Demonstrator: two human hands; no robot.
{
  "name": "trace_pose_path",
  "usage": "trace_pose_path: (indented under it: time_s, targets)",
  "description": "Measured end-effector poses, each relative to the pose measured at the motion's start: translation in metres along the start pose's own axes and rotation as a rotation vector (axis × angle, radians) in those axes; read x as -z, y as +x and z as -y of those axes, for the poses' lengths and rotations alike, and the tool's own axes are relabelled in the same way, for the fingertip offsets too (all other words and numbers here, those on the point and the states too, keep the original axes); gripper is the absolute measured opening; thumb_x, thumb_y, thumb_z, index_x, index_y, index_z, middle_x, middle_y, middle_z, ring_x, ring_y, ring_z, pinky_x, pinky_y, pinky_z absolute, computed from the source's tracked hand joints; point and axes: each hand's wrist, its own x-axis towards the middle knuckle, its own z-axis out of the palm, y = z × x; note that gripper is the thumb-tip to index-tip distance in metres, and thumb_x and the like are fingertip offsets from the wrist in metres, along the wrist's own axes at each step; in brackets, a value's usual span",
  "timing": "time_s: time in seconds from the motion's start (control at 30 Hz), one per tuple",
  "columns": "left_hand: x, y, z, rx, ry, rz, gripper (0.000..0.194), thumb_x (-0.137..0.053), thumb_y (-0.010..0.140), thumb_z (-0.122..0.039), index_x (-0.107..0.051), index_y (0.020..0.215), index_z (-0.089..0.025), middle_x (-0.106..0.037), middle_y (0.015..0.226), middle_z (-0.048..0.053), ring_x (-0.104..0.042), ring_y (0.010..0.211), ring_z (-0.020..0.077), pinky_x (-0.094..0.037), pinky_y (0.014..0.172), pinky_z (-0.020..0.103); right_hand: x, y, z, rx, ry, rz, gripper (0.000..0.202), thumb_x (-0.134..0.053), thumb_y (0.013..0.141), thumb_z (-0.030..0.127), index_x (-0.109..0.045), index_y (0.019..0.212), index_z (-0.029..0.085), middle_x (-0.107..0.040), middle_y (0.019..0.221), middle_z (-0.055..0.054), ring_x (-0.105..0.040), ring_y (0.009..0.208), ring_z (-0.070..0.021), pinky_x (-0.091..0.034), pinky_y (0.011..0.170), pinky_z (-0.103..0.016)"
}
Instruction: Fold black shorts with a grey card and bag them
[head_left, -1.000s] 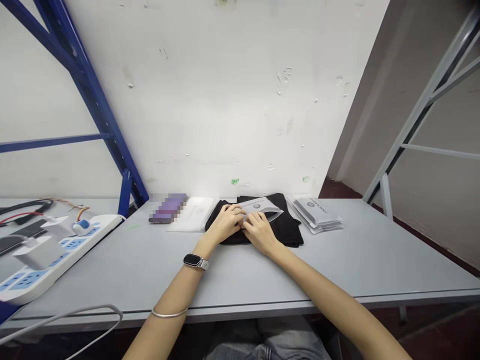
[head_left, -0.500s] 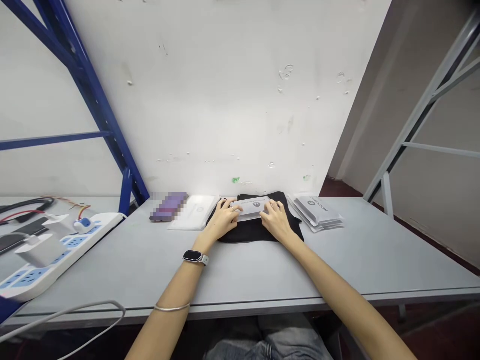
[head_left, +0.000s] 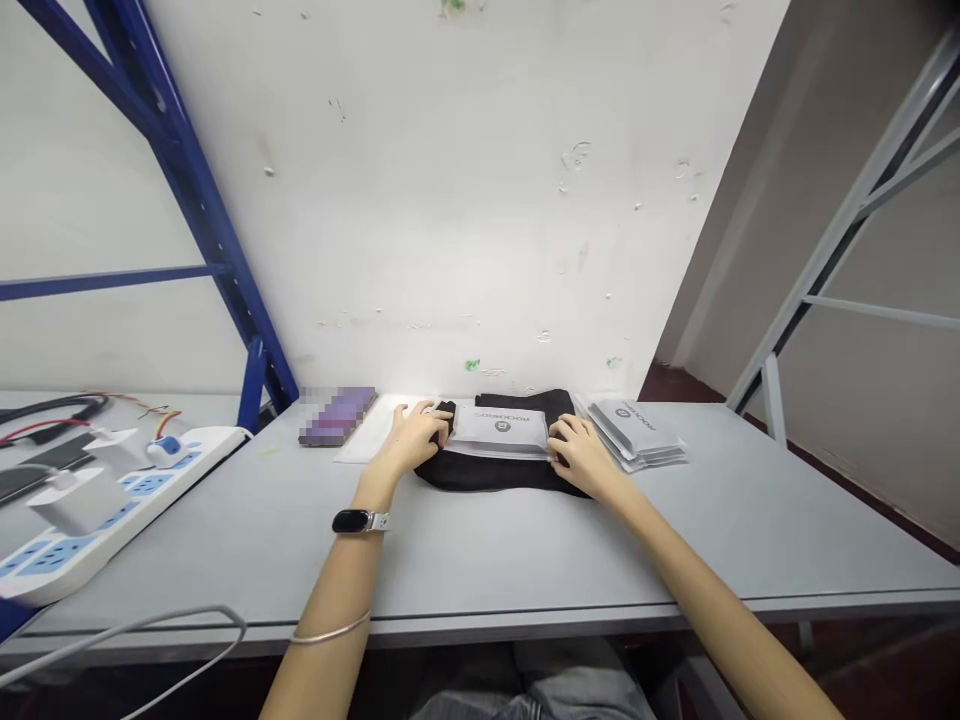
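A translucent packet with a printed logo (head_left: 500,430) lies flat on a spread black cloth (head_left: 487,474). At the cloth's left edge is my left hand (head_left: 413,438), its fingers curled onto the black fabric just left of the packet. My right hand (head_left: 583,453) is at the right side, fingers bent, with fingertips at the packet's right end and on the cloth. What the right fingertips grip, if anything, is too small to make out.
White packaging (head_left: 371,432) and a purple blurred box (head_left: 339,416) sit left of the cloth. A stack of printed packets (head_left: 637,430) lies to the right. A power strip (head_left: 127,510) with chargers and cables is at the far left, beside a blue frame (head_left: 202,215).
Both hands have moved apart, the left one leftward off the packet and the right one slightly rightward. The packet now lies lower and flatter, and the cloth's left and right edges are drawn in.
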Motion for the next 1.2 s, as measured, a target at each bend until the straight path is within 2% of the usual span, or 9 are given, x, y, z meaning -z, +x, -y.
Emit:
trace_pose_path:
  time_s: [0.13, 0.27, 0.37, 0.5, 0.77, 0.9, 1.03, 1.1, 1.2]
  targets:
    - [-0.002, 0.012, -0.027, 0.076, 0.004, -0.127, 0.043, -0.038, 0.084, -0.007, -0.067, 0.112, -0.024, -0.058, 0.139, 0.006, -0.044, 0.134, 0.0296, -0.035, 0.107, 0.054, 0.011, 0.011, 0.004, -0.083, 0.184, -0.043, 0.031, -0.055, 0.092, 0.034, -0.061, 0.121, 0.025, -0.054, 0.137, -0.009, -0.045, 0.131, -0.0256, -0.039, 0.104, -0.044]
    - [-0.030, 0.033, -0.062, -0.067, -0.027, -0.025, 0.046, -0.032, 0.099, -0.027, -0.047, 0.142, -0.022, -0.041, 0.153, 0.008, -0.031, 0.144, 0.0268, -0.025, 0.116, 0.052, -0.016, 0.047, 0.018, -0.175, 0.232, 0.023, 0.047, -0.038, 0.101, 0.036, -0.047, 0.143, 0.018, -0.042, 0.152, -0.011, -0.031, 0.144, -0.0274, -0.029, 0.115, -0.047]
    - [-0.056, 0.040, -0.067, -0.021, -0.018, 0.076, 0.048, -0.031, 0.100, -0.031, -0.042, 0.146, -0.019, -0.037, 0.155, 0.012, -0.029, 0.145, 0.0288, -0.024, 0.116, 0.054, -0.044, 0.065, 0.028, -0.210, 0.236, 0.168, 0.049, -0.033, 0.102, 0.036, -0.044, 0.146, 0.017, -0.036, 0.155, -0.011, -0.028, 0.145, -0.0283, -0.029, 0.115, -0.047]
    - [-0.077, 0.039, -0.057, 0.031, -0.048, 0.094, 0.050, -0.029, 0.101, -0.035, -0.042, 0.146, -0.016, -0.037, 0.154, 0.014, -0.031, 0.144, 0.0284, -0.028, 0.115, 0.050, -0.064, 0.064, 0.033, -0.208, 0.218, 0.199, 0.052, -0.031, 0.103, 0.036, -0.041, 0.148, 0.012, -0.033, 0.156, -0.012, -0.026, 0.146, -0.0292, -0.027, 0.117, -0.048]
    - [-0.077, 0.036, -0.062, 0.084, -0.077, 0.132, 0.049, -0.029, 0.101, -0.034, -0.044, 0.144, -0.018, -0.037, 0.154, 0.012, -0.031, 0.144, 0.0270, -0.024, 0.116, 0.052, -0.070, 0.058, 0.033, -0.205, 0.219, 0.223, 0.051, -0.031, 0.102, 0.036, -0.042, 0.147, 0.014, -0.035, 0.155, -0.013, -0.031, 0.144, -0.0280, -0.025, 0.117, -0.049]
    - [-0.077, 0.031, -0.064, 0.100, -0.060, 0.088, 0.048, -0.029, 0.101, -0.035, -0.045, 0.144, -0.019, -0.040, 0.153, 0.011, -0.032, 0.144, 0.0266, -0.024, 0.117, 0.049, -0.070, 0.059, 0.028, -0.211, 0.303, 0.241, 0.053, -0.032, 0.102, 0.040, -0.041, 0.147, 0.014, -0.035, 0.155, -0.013, -0.029, 0.145, -0.0271, -0.023, 0.118, -0.046]
    - [-0.080, 0.029, -0.063, 0.087, -0.034, 0.037, 0.049, -0.031, 0.101, -0.036, -0.046, 0.143, -0.017, -0.044, 0.150, 0.014, -0.034, 0.142, 0.0292, -0.027, 0.115, 0.051, -0.067, 0.058, 0.010, -0.380, 0.407, 0.178, 0.058, -0.033, 0.101, 0.046, -0.038, 0.149, 0.015, -0.033, 0.156, -0.012, -0.021, 0.148, -0.0270, -0.018, 0.118, -0.048]
    - [-0.081, 0.029, -0.062, 0.087, -0.033, 0.035, 0.048, -0.031, 0.101, -0.037, -0.047, 0.142, -0.018, -0.046, 0.149, 0.013, -0.036, 0.141, 0.0295, -0.029, 0.114, 0.051, -0.065, 0.058, -0.003, -0.494, 0.422, 0.123, 0.055, -0.037, 0.099, 0.045, -0.043, 0.145, 0.015, -0.041, 0.152, -0.013, -0.029, 0.145, -0.0285, -0.020, 0.116, -0.050]
    - [-0.078, 0.028, -0.062, 0.066, -0.031, 0.029, 0.046, -0.031, 0.101, -0.037, -0.047, 0.143, -0.023, -0.045, 0.150, 0.010, -0.035, 0.141, 0.0295, -0.029, 0.114, 0.054, -0.057, 0.056, -0.019, -0.569, 0.502, 0.041, 0.048, -0.054, 0.090, 0.043, -0.059, 0.130, 0.016, -0.063, 0.127, -0.014, -0.049, 0.127, -0.0285, -0.036, 0.107, -0.047]
